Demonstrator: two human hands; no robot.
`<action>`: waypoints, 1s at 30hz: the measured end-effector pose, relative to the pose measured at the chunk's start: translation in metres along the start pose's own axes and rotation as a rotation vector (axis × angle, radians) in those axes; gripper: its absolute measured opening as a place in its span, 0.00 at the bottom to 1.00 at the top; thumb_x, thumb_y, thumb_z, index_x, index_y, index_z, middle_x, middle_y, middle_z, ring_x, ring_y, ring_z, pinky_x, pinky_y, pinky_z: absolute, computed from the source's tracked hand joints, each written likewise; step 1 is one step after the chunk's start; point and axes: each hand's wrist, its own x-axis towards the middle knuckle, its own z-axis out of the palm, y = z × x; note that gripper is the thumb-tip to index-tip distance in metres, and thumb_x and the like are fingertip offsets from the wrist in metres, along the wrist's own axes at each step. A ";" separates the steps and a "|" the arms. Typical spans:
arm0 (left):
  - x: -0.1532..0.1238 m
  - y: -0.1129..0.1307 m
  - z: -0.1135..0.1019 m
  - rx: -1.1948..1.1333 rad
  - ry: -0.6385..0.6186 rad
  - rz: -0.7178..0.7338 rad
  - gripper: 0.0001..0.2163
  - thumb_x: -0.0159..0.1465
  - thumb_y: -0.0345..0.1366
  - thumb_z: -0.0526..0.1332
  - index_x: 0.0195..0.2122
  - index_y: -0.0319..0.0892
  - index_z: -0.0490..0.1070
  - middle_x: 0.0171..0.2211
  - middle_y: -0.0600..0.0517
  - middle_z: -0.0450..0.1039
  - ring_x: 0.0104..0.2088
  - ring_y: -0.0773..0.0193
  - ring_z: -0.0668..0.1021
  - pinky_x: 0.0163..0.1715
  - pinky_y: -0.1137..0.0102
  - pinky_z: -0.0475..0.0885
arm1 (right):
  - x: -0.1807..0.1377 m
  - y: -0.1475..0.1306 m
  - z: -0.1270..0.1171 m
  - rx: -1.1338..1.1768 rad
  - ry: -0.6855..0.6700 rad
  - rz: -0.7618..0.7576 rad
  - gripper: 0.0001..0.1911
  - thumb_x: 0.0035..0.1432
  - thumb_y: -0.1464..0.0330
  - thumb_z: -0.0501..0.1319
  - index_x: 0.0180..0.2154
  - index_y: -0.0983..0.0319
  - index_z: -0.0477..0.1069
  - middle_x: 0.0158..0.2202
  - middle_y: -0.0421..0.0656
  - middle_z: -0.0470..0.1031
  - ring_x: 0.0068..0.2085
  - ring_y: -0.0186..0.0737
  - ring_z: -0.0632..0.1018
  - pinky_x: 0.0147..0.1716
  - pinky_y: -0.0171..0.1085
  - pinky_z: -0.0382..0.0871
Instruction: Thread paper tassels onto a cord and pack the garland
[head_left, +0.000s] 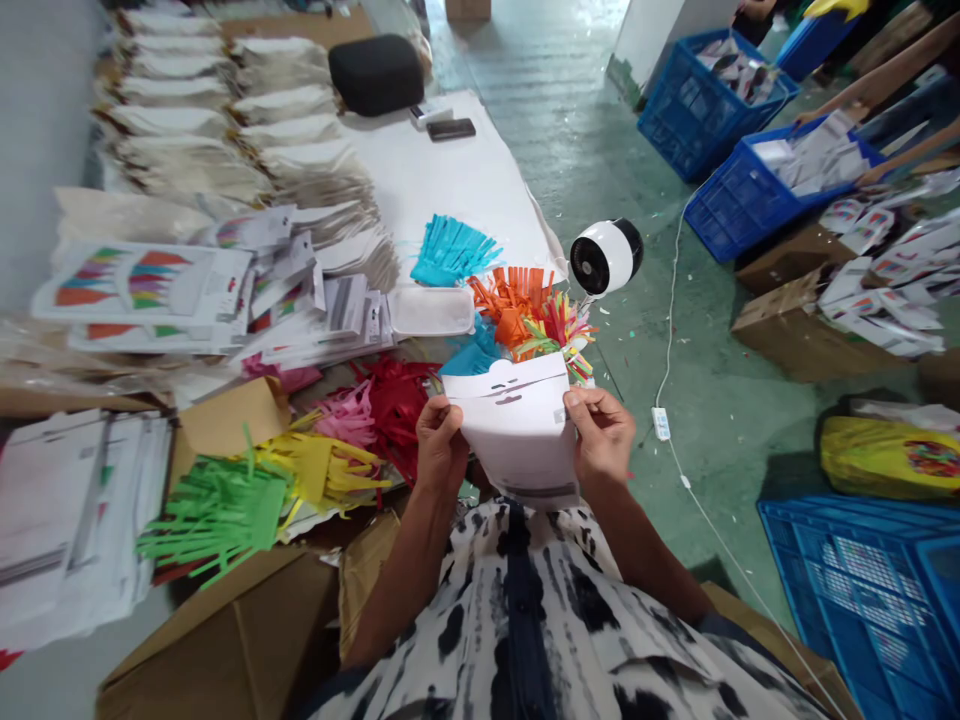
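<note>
Between my two hands is a white printed paper packet with a hang hole near its top edge. My left hand pinches its upper left edge between thumb and fingers. At the upper right edge, my right hand grips it the same way. Just beyond the packet lie orange fringed tissue paper, a multicoloured fringed bunch and blue fringed paper. Red fringed paper is beside my left hand, with yellow and green bunches further left.
Stacked printed packets and a clear plastic box lie on the table. A black and white fan stands right of it. Blue crates and cardboard boxes line the right, where another person's arms reach. A white cable crosses the floor.
</note>
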 end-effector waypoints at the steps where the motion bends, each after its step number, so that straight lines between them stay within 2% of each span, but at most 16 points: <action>1: 0.000 0.001 0.001 0.006 0.012 0.016 0.22 0.40 0.41 0.85 0.31 0.44 0.77 0.23 0.61 0.71 0.27 0.72 0.75 0.33 0.76 0.72 | 0.000 0.001 0.001 -0.002 0.004 -0.016 0.13 0.54 0.58 0.75 0.35 0.59 0.81 0.33 0.41 0.82 0.35 0.38 0.78 0.40 0.39 0.72; 5: -0.003 0.005 0.007 0.035 0.049 0.071 0.21 0.40 0.41 0.85 0.29 0.43 0.77 0.21 0.62 0.68 0.22 0.76 0.70 0.28 0.78 0.68 | 0.000 0.002 0.003 -0.021 0.003 -0.101 0.11 0.56 0.60 0.74 0.37 0.59 0.80 0.29 0.38 0.76 0.33 0.34 0.75 0.39 0.37 0.71; 8: -0.006 0.008 0.011 0.056 0.074 0.090 0.21 0.39 0.41 0.84 0.29 0.43 0.78 0.20 0.62 0.68 0.21 0.77 0.69 0.26 0.79 0.66 | 0.001 0.001 0.004 -0.022 -0.004 -0.128 0.15 0.57 0.61 0.74 0.45 0.58 0.80 0.28 0.35 0.72 0.32 0.33 0.75 0.43 0.37 0.72; 10: -0.006 0.009 0.014 0.075 0.082 0.104 0.20 0.40 0.42 0.84 0.29 0.43 0.79 0.21 0.61 0.70 0.22 0.76 0.71 0.27 0.79 0.67 | 0.000 0.002 0.003 -0.065 -0.026 -0.116 0.18 0.59 0.60 0.72 0.50 0.59 0.80 0.29 0.37 0.75 0.34 0.35 0.77 0.44 0.39 0.73; 13: -0.006 0.012 0.018 0.147 0.047 0.109 0.18 0.44 0.41 0.82 0.34 0.44 0.82 0.27 0.57 0.78 0.28 0.71 0.77 0.34 0.75 0.73 | -0.002 0.004 0.000 -0.183 -0.029 -0.140 0.20 0.62 0.58 0.69 0.52 0.60 0.81 0.38 0.43 0.82 0.40 0.41 0.81 0.47 0.42 0.75; 16: -0.006 0.021 0.022 0.276 -0.021 0.124 0.17 0.50 0.41 0.80 0.40 0.44 0.84 0.37 0.52 0.84 0.37 0.65 0.81 0.41 0.70 0.75 | 0.000 0.005 -0.005 -0.273 -0.052 -0.193 0.20 0.64 0.57 0.68 0.55 0.58 0.80 0.50 0.47 0.83 0.50 0.46 0.81 0.55 0.46 0.73; 18: -0.007 0.033 0.024 0.335 -0.063 0.107 0.15 0.52 0.41 0.79 0.39 0.44 0.84 0.38 0.51 0.84 0.37 0.64 0.82 0.40 0.70 0.76 | 0.008 0.003 -0.009 -0.285 -0.138 -0.154 0.20 0.64 0.56 0.68 0.53 0.58 0.80 0.49 0.46 0.83 0.49 0.46 0.81 0.53 0.46 0.74; 20: -0.008 0.047 0.025 0.360 -0.141 0.016 0.14 0.53 0.41 0.78 0.39 0.44 0.84 0.37 0.51 0.84 0.35 0.64 0.81 0.37 0.71 0.75 | 0.018 -0.003 -0.014 -0.266 -0.277 -0.073 0.17 0.62 0.56 0.69 0.48 0.57 0.80 0.41 0.43 0.82 0.40 0.42 0.80 0.44 0.42 0.75; 23: -0.007 0.068 0.023 0.392 -0.281 -0.154 0.14 0.56 0.42 0.76 0.42 0.44 0.82 0.37 0.51 0.84 0.33 0.65 0.81 0.33 0.74 0.74 | 0.033 -0.015 -0.020 -0.235 -0.496 0.013 0.12 0.61 0.57 0.71 0.38 0.57 0.77 0.32 0.38 0.75 0.32 0.35 0.73 0.33 0.35 0.69; 26: 0.002 0.084 0.020 0.466 -0.419 -0.270 0.17 0.58 0.42 0.74 0.47 0.44 0.80 0.38 0.49 0.84 0.33 0.64 0.83 0.34 0.73 0.77 | 0.047 -0.022 -0.022 -0.230 -0.627 0.020 0.13 0.60 0.59 0.72 0.32 0.58 0.72 0.27 0.35 0.68 0.29 0.33 0.67 0.30 0.33 0.63; 28: 0.012 0.089 0.018 0.532 -0.510 -0.328 0.20 0.57 0.41 0.75 0.50 0.43 0.80 0.38 0.48 0.84 0.34 0.61 0.84 0.36 0.70 0.79 | 0.056 -0.018 -0.020 -0.221 -0.681 0.027 0.13 0.58 0.59 0.73 0.34 0.57 0.73 0.27 0.35 0.68 0.29 0.33 0.68 0.30 0.34 0.64; 30: 0.023 0.090 0.015 0.579 -0.557 -0.371 0.22 0.54 0.39 0.76 0.50 0.42 0.81 0.36 0.47 0.84 0.33 0.58 0.85 0.35 0.67 0.81 | 0.065 -0.009 -0.018 -0.197 -0.766 0.092 0.15 0.56 0.57 0.74 0.40 0.56 0.75 0.30 0.36 0.73 0.31 0.35 0.72 0.32 0.35 0.68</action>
